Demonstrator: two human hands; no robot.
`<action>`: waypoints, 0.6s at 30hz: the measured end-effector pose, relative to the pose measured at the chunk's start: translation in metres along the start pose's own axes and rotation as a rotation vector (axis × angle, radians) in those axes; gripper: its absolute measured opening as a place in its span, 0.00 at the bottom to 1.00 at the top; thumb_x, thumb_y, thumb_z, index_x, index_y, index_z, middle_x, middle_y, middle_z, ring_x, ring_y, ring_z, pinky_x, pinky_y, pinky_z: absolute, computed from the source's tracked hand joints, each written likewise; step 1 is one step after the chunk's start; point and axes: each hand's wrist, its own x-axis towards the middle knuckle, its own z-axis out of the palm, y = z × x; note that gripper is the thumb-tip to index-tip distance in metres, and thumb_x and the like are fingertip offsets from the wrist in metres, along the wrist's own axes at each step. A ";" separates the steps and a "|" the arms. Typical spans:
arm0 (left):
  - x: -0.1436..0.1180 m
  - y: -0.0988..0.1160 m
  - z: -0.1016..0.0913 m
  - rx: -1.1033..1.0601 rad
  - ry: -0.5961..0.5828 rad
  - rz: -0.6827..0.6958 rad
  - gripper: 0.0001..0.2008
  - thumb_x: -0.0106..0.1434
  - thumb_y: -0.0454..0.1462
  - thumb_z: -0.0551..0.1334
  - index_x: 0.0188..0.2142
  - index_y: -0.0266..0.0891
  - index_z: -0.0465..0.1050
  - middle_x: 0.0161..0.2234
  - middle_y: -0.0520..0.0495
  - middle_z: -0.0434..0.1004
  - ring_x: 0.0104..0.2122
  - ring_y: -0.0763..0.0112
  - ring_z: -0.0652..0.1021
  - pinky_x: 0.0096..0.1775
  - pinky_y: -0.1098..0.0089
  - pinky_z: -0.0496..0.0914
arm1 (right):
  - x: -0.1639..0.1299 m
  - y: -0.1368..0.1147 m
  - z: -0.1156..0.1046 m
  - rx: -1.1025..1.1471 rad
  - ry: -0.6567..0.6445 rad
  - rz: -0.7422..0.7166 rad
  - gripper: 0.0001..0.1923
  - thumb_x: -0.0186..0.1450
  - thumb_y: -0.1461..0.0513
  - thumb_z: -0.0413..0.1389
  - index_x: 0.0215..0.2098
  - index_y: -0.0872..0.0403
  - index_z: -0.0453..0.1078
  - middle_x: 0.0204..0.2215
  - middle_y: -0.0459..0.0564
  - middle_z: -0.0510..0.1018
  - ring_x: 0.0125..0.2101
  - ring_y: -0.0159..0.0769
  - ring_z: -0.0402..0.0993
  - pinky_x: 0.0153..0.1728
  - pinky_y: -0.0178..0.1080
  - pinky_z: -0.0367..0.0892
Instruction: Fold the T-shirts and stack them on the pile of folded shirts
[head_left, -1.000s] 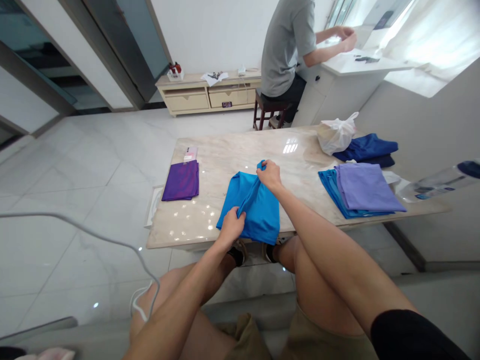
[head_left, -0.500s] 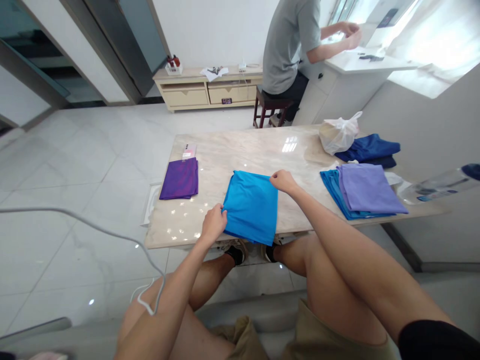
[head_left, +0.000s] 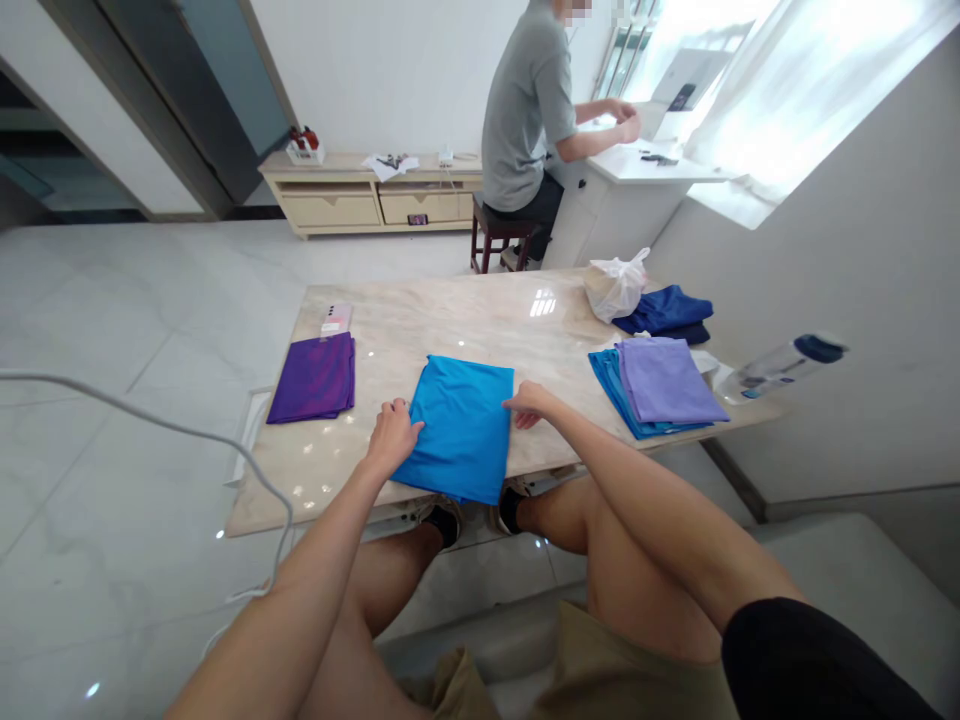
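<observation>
Marble table (head_left: 450,320), pale and glossy, stands on a white tiled floor; I sit at its near long edge. Directly ahead of me lies the folded bright blue cloth (head_left: 459,425), flat on the top, its near end overhanging the edge slightly. Its long axis runs away from me, tilted a little to the right. My left hand (head_left: 391,437) rests on the cloth's left edge, fingers loosely curled, pressing rather than gripping. My right hand (head_left: 529,402) touches the right edge, fingers extended and low, gripping nothing that I can see. Both hands flank the cloth about equally near.

Also noted: a purple folded cloth (head_left: 315,377) at left, a lavender-on-blue stack (head_left: 660,385) at right, a white plastic bag (head_left: 613,286), a water bottle (head_left: 780,367). Another person (head_left: 525,110) sits at a counter beyond.
</observation>
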 end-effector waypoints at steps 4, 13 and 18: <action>0.007 0.006 -0.008 -0.024 -0.087 -0.116 0.21 0.75 0.42 0.65 0.61 0.33 0.69 0.56 0.26 0.81 0.57 0.46 0.82 0.51 0.62 0.72 | 0.005 0.007 -0.001 0.078 -0.008 0.018 0.15 0.72 0.58 0.69 0.39 0.65 0.80 0.22 0.58 0.83 0.22 0.41 0.83 0.28 0.39 0.83; 0.007 0.022 -0.008 0.038 -0.227 -0.080 0.16 0.67 0.36 0.69 0.54 0.37 0.81 0.56 0.27 0.85 0.58 0.40 0.84 0.50 0.60 0.76 | 0.012 0.015 0.017 -0.051 -0.083 0.016 0.14 0.69 0.58 0.72 0.32 0.60 0.78 0.26 0.57 0.85 0.22 0.36 0.82 0.28 0.35 0.79; 0.007 0.027 -0.009 -0.012 -0.249 -0.079 0.19 0.57 0.38 0.78 0.48 0.38 0.84 0.55 0.29 0.87 0.57 0.39 0.85 0.52 0.60 0.78 | 0.009 0.018 0.008 -0.079 0.040 -0.066 0.12 0.67 0.60 0.72 0.35 0.60 0.79 0.26 0.56 0.85 0.28 0.42 0.85 0.27 0.36 0.78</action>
